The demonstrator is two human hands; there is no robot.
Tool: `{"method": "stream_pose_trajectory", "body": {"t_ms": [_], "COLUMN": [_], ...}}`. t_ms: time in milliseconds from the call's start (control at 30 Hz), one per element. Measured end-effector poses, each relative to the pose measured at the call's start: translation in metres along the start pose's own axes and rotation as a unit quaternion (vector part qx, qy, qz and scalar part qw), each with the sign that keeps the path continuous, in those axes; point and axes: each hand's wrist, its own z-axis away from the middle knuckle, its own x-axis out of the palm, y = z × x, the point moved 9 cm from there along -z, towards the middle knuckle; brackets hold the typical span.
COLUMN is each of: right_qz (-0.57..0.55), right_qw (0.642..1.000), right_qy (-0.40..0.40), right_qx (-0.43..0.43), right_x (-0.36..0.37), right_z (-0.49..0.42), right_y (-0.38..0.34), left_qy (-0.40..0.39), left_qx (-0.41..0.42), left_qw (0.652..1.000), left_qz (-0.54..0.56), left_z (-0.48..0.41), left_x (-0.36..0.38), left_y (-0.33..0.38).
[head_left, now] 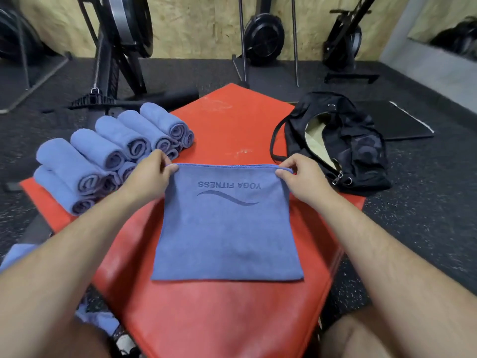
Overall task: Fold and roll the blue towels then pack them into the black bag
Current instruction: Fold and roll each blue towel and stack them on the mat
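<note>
A blue towel printed "YOGA FITNESS" lies flat and folded on the red pad. My left hand pinches its far left corner and my right hand pinches its far right corner. A pile of several rolled blue towels sits on the pad's left side, just beyond my left hand. The black bag lies unzipped at the pad's right edge, its pale lining showing.
Dark speckled rubber flooring surrounds the pad. Black exercise machines and stands line the far wall. A black mat lies behind the bag. More blue cloth shows at the lower left by my knee.
</note>
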Motion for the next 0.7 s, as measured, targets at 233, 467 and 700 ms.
{"method": "stream_pose_trajectory", "body": {"t_ms": [233,467,700], "right_qz": [-0.097,-0.087,-0.18], "right_qw": [0.995,0.995,0.975], "right_qy": [0.019,-0.024,-0.102], "right_qx": [0.002,-0.051,-0.086], "right_x": [-0.052,-0.13,-0.214], "right_z": [0.043,0.107,0.152], "right_y": [-0.033,-0.092,-0.173], "left_qy": [0.062,0.058,-0.076], "left_qx": [-0.019,0.003,0.047], "left_qw": [0.993,0.987,0.913], "left_qz": [0.098,0.148,0.397], "left_z": [0.057,0.118,0.162], "left_x": [-0.078,-0.158,-0.241], "left_y": [0.029,0.066,0.139]}}
